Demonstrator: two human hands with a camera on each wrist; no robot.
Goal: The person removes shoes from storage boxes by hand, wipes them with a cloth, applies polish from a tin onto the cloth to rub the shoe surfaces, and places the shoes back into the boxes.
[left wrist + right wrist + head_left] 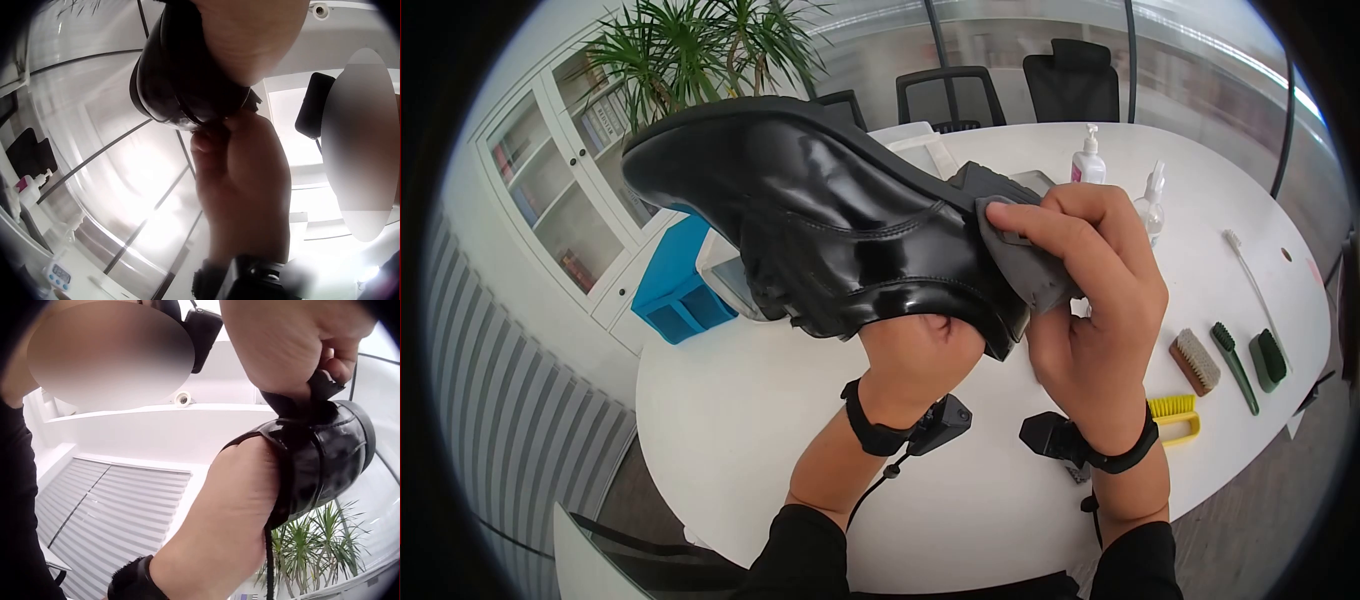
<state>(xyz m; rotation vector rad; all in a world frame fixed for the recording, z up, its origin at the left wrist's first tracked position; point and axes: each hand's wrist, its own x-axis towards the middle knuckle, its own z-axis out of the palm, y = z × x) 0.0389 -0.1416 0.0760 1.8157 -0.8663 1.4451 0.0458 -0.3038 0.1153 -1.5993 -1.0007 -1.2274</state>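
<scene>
Left hand point(920, 365) buried inside black shoe point(820, 215), grip unclear; right hand point(1090, 310) pinching grey cloth point(1025, 265) against heel.

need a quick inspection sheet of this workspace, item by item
surface: white oval table, bare near the person.
job's things: black shoe held up, sole uppermost; grey cloth pressed at its heel.
clutter: brown brush, two green brushes, yellow brush, pump bottle, spray bottle, all on the table's right side.
grippers: left hand is inside the shoe, fingers hidden; right hand grips the cloth.
cables: thin black lead from the left wrist strap.
surroundings: office chairs, potted plant, white cabinet, blue bin.
</scene>
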